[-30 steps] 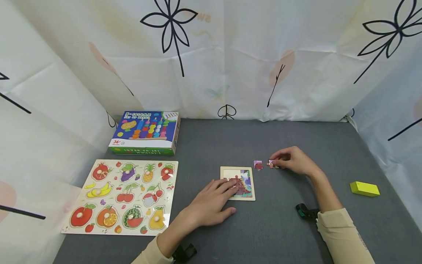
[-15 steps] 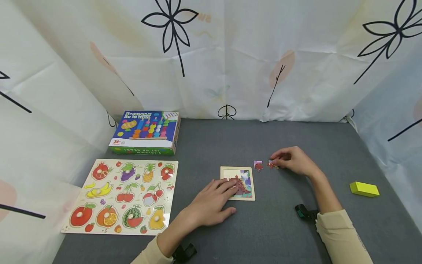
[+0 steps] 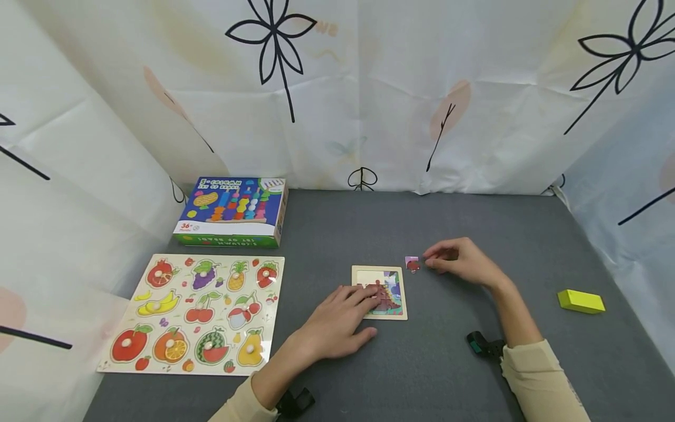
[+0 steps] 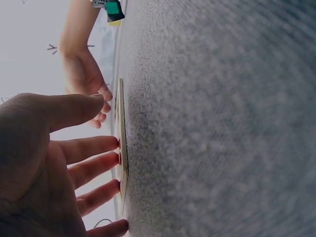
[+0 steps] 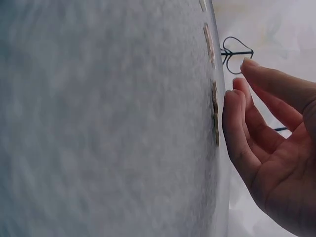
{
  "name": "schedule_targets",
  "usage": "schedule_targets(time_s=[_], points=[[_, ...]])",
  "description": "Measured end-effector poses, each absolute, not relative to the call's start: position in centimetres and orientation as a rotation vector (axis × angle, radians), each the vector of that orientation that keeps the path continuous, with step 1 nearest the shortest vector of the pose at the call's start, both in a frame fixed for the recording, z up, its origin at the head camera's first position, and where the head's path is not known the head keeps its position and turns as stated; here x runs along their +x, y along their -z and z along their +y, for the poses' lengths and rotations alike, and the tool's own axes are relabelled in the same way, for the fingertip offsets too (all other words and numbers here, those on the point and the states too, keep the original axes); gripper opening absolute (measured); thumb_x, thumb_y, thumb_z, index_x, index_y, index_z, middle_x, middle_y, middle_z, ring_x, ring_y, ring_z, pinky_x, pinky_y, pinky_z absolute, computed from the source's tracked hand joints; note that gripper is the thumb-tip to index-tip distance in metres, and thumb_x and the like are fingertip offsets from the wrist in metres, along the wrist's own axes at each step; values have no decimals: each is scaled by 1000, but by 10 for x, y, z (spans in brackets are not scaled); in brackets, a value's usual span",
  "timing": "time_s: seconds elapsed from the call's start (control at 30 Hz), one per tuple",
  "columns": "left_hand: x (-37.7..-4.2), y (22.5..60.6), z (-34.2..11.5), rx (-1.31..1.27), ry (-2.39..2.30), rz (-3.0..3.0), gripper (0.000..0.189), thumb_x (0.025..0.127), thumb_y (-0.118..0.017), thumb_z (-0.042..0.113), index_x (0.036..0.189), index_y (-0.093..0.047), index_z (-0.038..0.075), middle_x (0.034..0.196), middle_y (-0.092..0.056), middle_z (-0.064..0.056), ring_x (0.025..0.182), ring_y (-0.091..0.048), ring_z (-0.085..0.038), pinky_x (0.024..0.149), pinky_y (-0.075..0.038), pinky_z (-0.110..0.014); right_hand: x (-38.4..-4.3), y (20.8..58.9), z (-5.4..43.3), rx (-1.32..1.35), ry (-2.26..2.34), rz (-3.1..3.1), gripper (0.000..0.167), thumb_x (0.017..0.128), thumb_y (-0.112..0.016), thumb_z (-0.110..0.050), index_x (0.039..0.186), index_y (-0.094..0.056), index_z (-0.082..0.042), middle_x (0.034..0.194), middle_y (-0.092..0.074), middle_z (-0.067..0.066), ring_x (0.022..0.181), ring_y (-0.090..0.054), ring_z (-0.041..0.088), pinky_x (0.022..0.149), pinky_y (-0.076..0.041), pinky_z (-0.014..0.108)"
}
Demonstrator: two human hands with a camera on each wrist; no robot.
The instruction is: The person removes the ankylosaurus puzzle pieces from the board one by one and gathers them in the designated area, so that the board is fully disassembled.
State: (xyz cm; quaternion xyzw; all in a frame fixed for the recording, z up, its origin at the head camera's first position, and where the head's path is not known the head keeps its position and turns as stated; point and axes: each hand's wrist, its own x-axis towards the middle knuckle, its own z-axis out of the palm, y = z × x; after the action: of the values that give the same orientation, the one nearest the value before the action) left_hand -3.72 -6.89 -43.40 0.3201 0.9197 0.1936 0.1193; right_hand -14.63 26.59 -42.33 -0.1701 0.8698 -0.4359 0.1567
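My left hand (image 3: 337, 325) rests its fingertips on a small jigsaw puzzle in a pale wooden frame (image 3: 379, 315), whose picture is partly hidden by the fingers. In the left wrist view, the fingertips (image 4: 112, 143) meet the edge of the thin puzzle board (image 4: 123, 148). To the right of the frame lies a pink and red-brown puzzle piece (image 3: 412, 265). My right hand (image 3: 469, 261) hovers just beside this piece, thumb and fingers apart with nothing between them. A second puzzle piece (image 5: 215, 113) lies flat below the right fingers in the right wrist view; the hand hides it from the head view.
A large fruit puzzle board (image 3: 192, 316) lies at the left, and a blue bead-set box (image 3: 232, 211) sits behind it. At the far right is a yellow block (image 3: 582, 301). White printed curtains enclose the grey table (image 3: 443, 369).
My right hand has shifted slightly left toward the pink piece, its fingers now off the other piece and covering it from above. The left hand stays in place on the framed puzzle.
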Motion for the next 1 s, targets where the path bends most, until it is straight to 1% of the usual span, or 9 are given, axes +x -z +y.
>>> schedule_targets(time_s=[0.17,0.4,0.5,0.6,0.7,0.83,1.0], points=[[-38,436,-68,947,-564,2715,59,108,-66,39,162,-53,19,170,-48,2,157,-46,-26,132,-36,-58,-143,424,256,-521,1288,2452,19,101,-77,-11,116,-80,0,103,-81,17,82,-75,10,74,-62,26],[-38,438,-64,958,-549,2756,56,108,-65,40,159,-55,20,168,-50,2,154,-46,-24,130,-38,-58,-141,428,240,-591,1322,2369,20,102,-76,-10,118,-80,1,109,-82,20,86,-78,16,77,-64,29],[-38,437,-62,958,-533,2771,54,107,-66,40,157,-57,20,166,-52,1,153,-46,-24,131,-37,-57,-141,428,231,-614,1316,2329,22,103,-74,-10,120,-78,3,109,-80,22,87,-78,18,78,-65,31],[-37,436,-60,972,-525,2775,53,108,-66,40,156,-59,20,165,-52,1,153,-46,-24,132,-36,-58,-140,426,221,-634,1303,2289,22,104,-72,-10,120,-77,4,110,-80,22,89,-77,17,79,-66,33],[-36,437,-58,1005,-526,2764,53,108,-66,40,156,-58,19,166,-50,1,154,-45,-24,132,-35,-58,-141,426,213,-658,1299,2249,21,104,-72,-9,119,-77,5,110,-80,22,87,-75,13,78,-65,31],[-35,437,-57,1058,-522,2736,56,108,-65,40,159,-55,18,169,-48,0,157,-42,-24,133,-34,-56,-142,427,202,-707,1240,2260,18,102,-73,-6,116,-78,4,105,-81,19,85,-71,8,77,-61,24],[-34,438,-55,1071,-481,2701,65,108,-64,42,165,-47,16,176,-40,0,165,-34,-23,134,-32,-60,-144,429,193,-783,1125,2300,14,101,-75,-7,111,-80,2,98,-81,13,85,-70,8,77,-58,21]])
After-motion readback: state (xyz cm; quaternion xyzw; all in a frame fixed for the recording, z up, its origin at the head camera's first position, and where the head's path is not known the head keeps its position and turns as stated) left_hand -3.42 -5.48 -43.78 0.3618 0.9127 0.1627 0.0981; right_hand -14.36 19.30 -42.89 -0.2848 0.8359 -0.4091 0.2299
